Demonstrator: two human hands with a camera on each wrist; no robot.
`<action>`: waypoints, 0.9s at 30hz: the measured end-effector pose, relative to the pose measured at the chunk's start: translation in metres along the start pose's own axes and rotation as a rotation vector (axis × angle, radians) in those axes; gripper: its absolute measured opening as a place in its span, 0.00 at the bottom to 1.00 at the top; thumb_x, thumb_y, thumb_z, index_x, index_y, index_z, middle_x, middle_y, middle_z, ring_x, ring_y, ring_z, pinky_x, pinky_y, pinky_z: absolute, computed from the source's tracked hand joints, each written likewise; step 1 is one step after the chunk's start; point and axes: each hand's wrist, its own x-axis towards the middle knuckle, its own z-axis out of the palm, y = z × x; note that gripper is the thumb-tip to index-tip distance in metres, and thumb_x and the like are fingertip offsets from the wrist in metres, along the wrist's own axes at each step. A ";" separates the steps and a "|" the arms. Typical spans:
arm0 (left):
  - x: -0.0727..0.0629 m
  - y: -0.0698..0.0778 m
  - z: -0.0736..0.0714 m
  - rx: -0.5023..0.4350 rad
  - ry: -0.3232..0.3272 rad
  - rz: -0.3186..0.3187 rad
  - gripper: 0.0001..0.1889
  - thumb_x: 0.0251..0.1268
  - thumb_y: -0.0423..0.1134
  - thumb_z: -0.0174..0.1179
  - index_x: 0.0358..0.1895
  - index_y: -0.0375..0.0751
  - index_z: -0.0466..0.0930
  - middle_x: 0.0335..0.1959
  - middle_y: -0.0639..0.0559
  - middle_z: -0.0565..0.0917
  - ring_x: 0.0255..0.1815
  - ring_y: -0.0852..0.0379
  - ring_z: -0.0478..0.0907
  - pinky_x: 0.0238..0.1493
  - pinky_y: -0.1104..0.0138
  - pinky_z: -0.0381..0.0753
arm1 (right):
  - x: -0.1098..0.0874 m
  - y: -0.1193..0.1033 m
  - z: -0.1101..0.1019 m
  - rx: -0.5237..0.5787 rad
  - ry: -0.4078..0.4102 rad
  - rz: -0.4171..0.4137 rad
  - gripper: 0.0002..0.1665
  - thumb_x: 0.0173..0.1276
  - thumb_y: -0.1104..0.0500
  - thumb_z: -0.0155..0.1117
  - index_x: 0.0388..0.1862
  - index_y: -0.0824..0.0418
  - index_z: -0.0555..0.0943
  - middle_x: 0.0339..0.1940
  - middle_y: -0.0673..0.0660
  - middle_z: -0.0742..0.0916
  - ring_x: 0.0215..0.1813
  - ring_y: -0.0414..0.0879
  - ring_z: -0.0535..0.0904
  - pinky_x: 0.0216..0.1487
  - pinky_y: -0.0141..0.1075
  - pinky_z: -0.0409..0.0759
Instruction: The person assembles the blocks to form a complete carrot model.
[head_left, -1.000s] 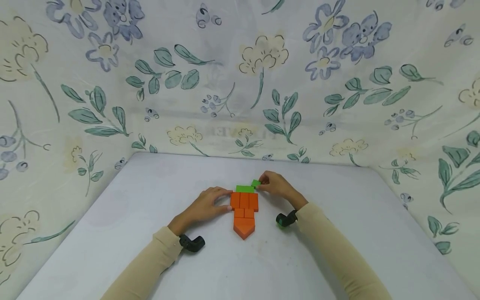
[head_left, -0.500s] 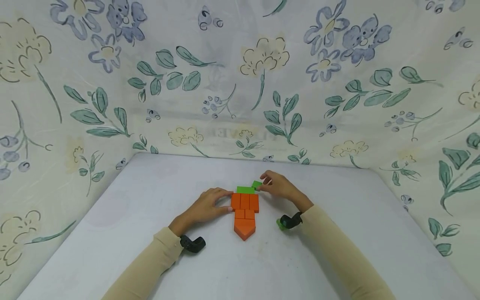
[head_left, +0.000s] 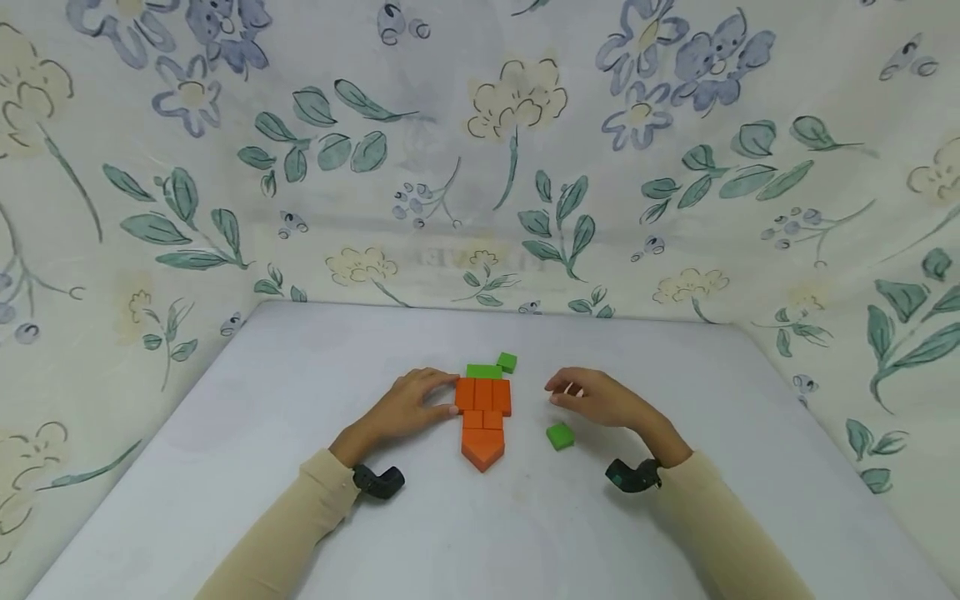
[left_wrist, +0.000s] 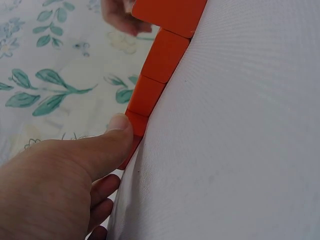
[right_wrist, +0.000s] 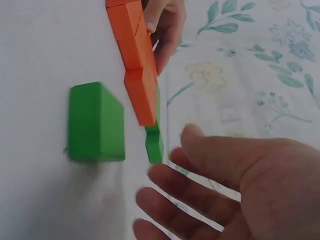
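Several orange blocks (head_left: 483,396) lie flat together on the table, ending in a pointed block (head_left: 482,450) at the near end. A green rectangular block (head_left: 483,372) adjoins their far side. At its right end a small green block (head_left: 507,362) sits at an angle. My left hand (head_left: 408,404) holds the leftmost orange block, thumb and index finger at its left corners; the thumb (left_wrist: 110,137) lies along the orange side in the left wrist view. My right hand (head_left: 600,398) hovers right of the blocks, fingers loosely bent, holding nothing. Below it lies another green block (head_left: 560,436), apart from the rest.
The white table (head_left: 360,533) reaches back to a floral-patterned cloth (head_left: 442,167), which also covers both sides. Dark wrist cameras sit on both wrists, the right camera (head_left: 632,476) low over the table.
My right hand has let go of the small green block and drawn back to the right and nearer, uncovering the loose green block. My left hand stays at the orange blocks.
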 end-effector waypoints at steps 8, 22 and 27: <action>-0.002 -0.002 -0.001 -0.014 0.020 -0.004 0.30 0.66 0.56 0.64 0.69 0.52 0.73 0.67 0.50 0.76 0.71 0.46 0.68 0.72 0.43 0.61 | -0.021 0.018 0.000 0.065 -0.145 -0.040 0.21 0.71 0.55 0.66 0.61 0.59 0.79 0.52 0.54 0.86 0.53 0.46 0.80 0.54 0.36 0.79; -0.003 0.003 -0.002 -0.024 -0.002 -0.007 0.31 0.66 0.56 0.64 0.70 0.53 0.73 0.68 0.51 0.76 0.73 0.46 0.67 0.73 0.43 0.61 | -0.024 0.023 0.003 0.080 -0.176 -0.067 0.19 0.65 0.58 0.71 0.55 0.53 0.83 0.54 0.49 0.86 0.53 0.47 0.79 0.53 0.34 0.80; -0.003 0.004 -0.001 -0.035 -0.008 -0.015 0.31 0.66 0.56 0.64 0.70 0.53 0.72 0.69 0.50 0.75 0.73 0.46 0.66 0.73 0.42 0.60 | -0.024 0.028 0.005 0.091 -0.178 -0.061 0.17 0.65 0.58 0.72 0.53 0.50 0.84 0.51 0.47 0.85 0.53 0.47 0.78 0.52 0.33 0.80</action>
